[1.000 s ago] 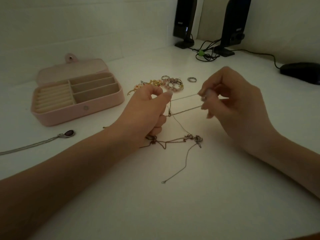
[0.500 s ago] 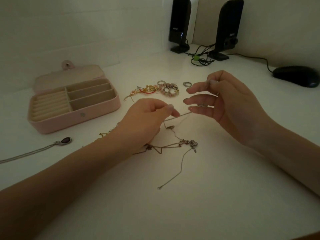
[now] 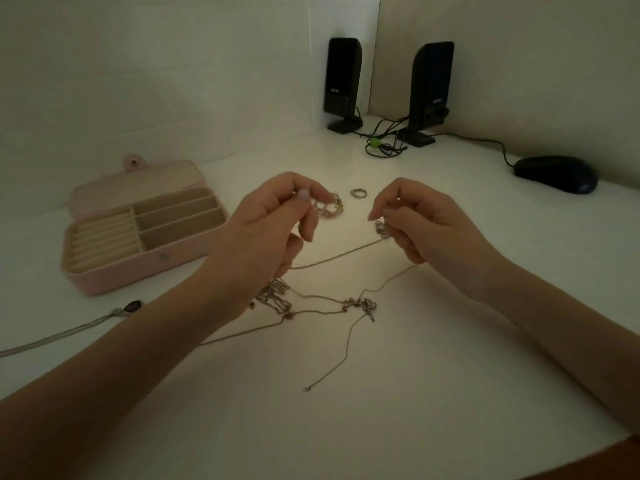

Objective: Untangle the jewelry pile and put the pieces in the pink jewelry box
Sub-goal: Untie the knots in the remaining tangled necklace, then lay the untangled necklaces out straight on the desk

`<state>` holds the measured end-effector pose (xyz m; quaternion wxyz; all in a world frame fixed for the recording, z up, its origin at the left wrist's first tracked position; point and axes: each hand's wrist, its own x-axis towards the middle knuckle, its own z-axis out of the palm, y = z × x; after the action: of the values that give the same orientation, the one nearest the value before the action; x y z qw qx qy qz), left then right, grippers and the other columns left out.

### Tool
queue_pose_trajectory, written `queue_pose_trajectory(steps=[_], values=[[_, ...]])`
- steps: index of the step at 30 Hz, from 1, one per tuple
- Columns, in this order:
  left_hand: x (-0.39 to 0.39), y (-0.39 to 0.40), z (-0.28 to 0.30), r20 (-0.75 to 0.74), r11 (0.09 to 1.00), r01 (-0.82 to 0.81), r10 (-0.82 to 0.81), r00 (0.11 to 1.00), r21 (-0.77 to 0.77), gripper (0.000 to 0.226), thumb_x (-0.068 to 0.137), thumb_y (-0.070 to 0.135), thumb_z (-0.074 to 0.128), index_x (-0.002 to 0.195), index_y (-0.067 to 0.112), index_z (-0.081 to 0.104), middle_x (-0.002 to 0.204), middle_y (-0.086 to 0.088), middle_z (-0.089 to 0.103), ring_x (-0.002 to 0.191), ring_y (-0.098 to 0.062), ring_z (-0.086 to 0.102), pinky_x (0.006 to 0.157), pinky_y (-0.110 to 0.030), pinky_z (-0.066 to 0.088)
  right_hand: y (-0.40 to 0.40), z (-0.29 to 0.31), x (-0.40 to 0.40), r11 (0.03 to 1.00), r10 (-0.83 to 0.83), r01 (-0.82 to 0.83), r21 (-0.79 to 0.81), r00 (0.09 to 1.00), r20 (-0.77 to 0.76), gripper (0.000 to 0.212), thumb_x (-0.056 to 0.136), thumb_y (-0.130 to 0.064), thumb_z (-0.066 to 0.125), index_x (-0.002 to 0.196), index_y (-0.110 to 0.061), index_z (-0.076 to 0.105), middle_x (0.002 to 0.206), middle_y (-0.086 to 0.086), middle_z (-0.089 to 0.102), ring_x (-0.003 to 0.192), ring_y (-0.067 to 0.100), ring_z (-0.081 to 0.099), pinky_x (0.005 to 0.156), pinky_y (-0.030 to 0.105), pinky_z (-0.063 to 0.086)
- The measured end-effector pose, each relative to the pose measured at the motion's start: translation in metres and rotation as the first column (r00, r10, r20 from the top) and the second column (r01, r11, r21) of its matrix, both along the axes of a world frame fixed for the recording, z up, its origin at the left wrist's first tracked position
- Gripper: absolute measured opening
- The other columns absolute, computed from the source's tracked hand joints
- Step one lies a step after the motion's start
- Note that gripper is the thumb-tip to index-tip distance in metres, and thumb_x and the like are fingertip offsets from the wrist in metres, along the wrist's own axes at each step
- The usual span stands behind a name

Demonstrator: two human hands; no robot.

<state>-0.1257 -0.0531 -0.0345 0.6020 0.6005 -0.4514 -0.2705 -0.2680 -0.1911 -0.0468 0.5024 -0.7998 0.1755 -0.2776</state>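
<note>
Right hand (image 3: 426,226) pinches the clasp end of a thin chain (image 3: 332,259). Left hand (image 3: 273,230) looks pinched on its other run; dim light, unsure. Tangle (image 3: 311,303) lies on the desk right of the empty pink jewelry box (image 3: 138,237). Risk: pulling apart would tighten the knot.

The jewelry box (image 3: 114,277) was pale pink outside with a cream lining. The bench (image 3: 398,393) was white. Both speakers (image 3: 343,84) and the mouse (image 3: 556,173) were black; a green bead (image 3: 374,143) sat on black cables (image 3: 388,133).
</note>
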Motion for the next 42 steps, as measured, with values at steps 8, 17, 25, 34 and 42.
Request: queue_pose_trajectory(steps=[8,17,25,34,42], values=[[-0.002,0.005,-0.013,0.686,0.989,-0.122,0.028,0.727,0.089,0.020,0.094,0.017,0.048,0.087,0.028,0.063,0.065,0.023,0.057,0.053,-0.001,0.053,0.050,-0.009,0.036,-0.013,0.030,-0.009,1.000,-0.004,0.000,0.019,0.985,0.172,0.015,0.096,-0.007,0.048,0.101,-0.014,0.060,0.072,-0.002,0.063,0.053,0.009,0.045,0.044,0.019,0.032],[0.007,0.000,-0.023,0.922,0.984,-0.165,0.006,0.388,0.063,0.019,0.089,0.024,0.046,0.091,0.031,0.064,0.084,0.015,0.062,0.053,0.008,0.039,0.054,-0.011,0.029,-0.031,0.058,-0.028,0.984,-0.127,0.140,-0.114,0.986,0.111,0.012,0.096,-0.013,0.051,0.100,-0.014,0.062,0.079,-0.004,0.066,0.053,0.010,0.047,0.044,0.023,0.032],[0.004,0.006,0.004,0.969,0.948,-0.257,-0.135,0.208,0.187,0.034,0.090,0.057,0.044,0.119,0.043,0.055,0.090,0.018,0.059,0.087,-0.005,0.055,0.078,-0.024,0.043,-0.024,0.053,-0.059,0.942,-0.268,0.257,-0.215,0.963,-0.023,0.015,0.096,-0.013,0.052,0.094,-0.021,0.064,0.075,-0.004,0.065,0.049,0.005,0.045,0.045,0.014,0.039],[0.003,0.010,0.019,0.929,0.928,-0.199,-0.258,0.264,0.314,0.031,0.084,0.063,0.048,0.091,0.040,0.067,0.064,0.014,0.052,0.063,-0.001,0.048,0.059,-0.017,0.037,-0.011,0.064,-0.086,0.964,-0.237,0.241,-0.115,0.970,0.051,0.014,0.097,-0.014,0.050,0.099,-0.017,0.063,0.081,-0.003,0.067,0.056,0.011,0.051,0.046,0.021,0.035],[-0.026,-0.009,0.016,0.963,0.957,-0.205,-0.160,0.217,0.205,0.035,0.088,0.056,0.050,0.111,0.034,0.063,0.115,0.016,0.058,0.113,-0.006,0.048,0.085,-0.026,0.040,-0.004,0.083,-0.076,0.985,-0.128,0.143,-0.092,0.979,0.159,0.013,0.097,-0.012,0.050,0.100,-0.015,0.063,0.083,-0.002,0.068,0.056,0.011,0.052,0.043,0.018,0.035]])
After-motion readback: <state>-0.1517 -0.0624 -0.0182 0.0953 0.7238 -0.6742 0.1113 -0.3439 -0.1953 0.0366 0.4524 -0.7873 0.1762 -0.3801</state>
